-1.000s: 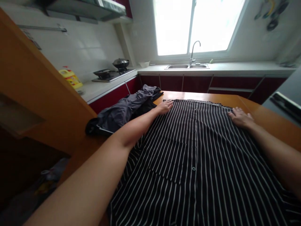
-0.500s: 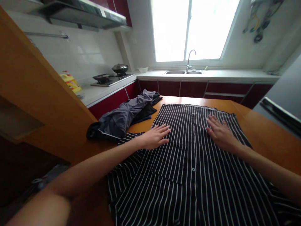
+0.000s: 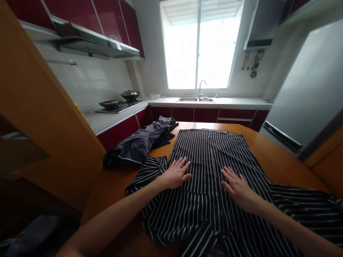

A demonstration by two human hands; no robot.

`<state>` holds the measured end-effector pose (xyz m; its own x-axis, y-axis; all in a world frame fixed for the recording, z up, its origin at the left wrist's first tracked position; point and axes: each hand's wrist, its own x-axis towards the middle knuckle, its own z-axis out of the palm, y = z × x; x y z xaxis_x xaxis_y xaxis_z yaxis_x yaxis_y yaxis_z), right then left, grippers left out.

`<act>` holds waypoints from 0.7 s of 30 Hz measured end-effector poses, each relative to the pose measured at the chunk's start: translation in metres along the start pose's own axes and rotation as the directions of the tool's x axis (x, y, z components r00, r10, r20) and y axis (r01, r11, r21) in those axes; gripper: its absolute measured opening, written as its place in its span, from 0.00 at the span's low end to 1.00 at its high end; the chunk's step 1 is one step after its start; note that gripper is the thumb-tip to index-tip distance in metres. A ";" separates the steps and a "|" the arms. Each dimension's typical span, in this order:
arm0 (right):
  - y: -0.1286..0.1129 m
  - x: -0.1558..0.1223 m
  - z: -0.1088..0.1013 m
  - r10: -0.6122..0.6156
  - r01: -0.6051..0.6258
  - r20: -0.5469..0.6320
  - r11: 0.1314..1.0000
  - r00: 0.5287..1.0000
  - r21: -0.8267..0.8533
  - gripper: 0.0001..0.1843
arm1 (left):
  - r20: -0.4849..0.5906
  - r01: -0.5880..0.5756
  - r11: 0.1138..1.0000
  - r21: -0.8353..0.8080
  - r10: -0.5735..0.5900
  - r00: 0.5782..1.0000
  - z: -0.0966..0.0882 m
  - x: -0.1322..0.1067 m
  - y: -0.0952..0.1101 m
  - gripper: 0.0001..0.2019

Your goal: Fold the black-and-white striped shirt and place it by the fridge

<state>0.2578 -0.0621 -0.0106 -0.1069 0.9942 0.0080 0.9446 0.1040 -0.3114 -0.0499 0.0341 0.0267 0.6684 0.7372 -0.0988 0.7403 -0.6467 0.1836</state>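
A black shirt with white stripes [image 3: 199, 153] lies spread on the orange-brown wooden table [image 3: 270, 153], its hem toward the window and its collar toward me. My left hand [image 3: 175, 174] rests flat on the shirt near the chest pocket, fingers spread. On the other side of the button line, my right hand [image 3: 237, 187] lies flat with its fingers stretched out. Neither hand grips the cloth. One sleeve [image 3: 150, 173] is bent beside my left forearm; the other sleeve [image 3: 302, 203] extends to the right, partly behind my right forearm.
A pile of grey and dark clothes [image 3: 144, 139] lies on the table's left side. Behind are a counter with a sink [image 3: 187, 99], a stove [image 3: 120, 107] with pans, and a window. A refrigerator [image 3: 302, 89] stands at the right, a wooden panel [image 3: 66, 142] at the left.
Both hands have slid toward me along the shirt, staying flat and open. The camera view has tilted up and turned right, showing more of the refrigerator and the shirt's collar end.
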 end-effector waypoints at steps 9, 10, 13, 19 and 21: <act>-0.023 -0.046 0.026 -0.001 0.001 0.010 0.999 1.000 -0.049 0.37 | 0.043 -0.029 0.999 -0.020 0.029 0.999 0.031 -0.029 0.037 0.39; -0.024 -0.049 0.027 -0.017 0.016 -0.005 0.998 1.000 -0.055 0.37 | 0.008 -0.025 1.000 -0.004 0.025 1.000 0.036 -0.030 0.037 0.38; -0.025 -0.053 0.026 -0.029 0.028 -0.022 0.998 0.999 -0.049 0.36 | -0.043 -0.005 0.999 0.034 0.007 0.999 0.045 -0.034 0.036 0.36; -0.029 -0.057 0.019 -0.028 0.028 0.002 0.999 1.000 -0.030 0.35 | -0.136 -0.015 0.999 0.045 0.021 0.990 0.044 -0.043 0.053 0.30; -0.030 -0.057 0.017 -0.025 0.025 0.021 0.999 0.999 -0.019 0.36 | -0.171 -0.084 0.996 0.020 0.086 0.981 0.040 -0.045 0.061 0.29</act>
<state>0.2299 -0.1225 -0.0178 -0.1371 0.9905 -0.0045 0.9472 0.1298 -0.2933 -0.0319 -0.0466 0.0028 0.7079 0.7011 0.0861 0.6826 -0.7103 0.1718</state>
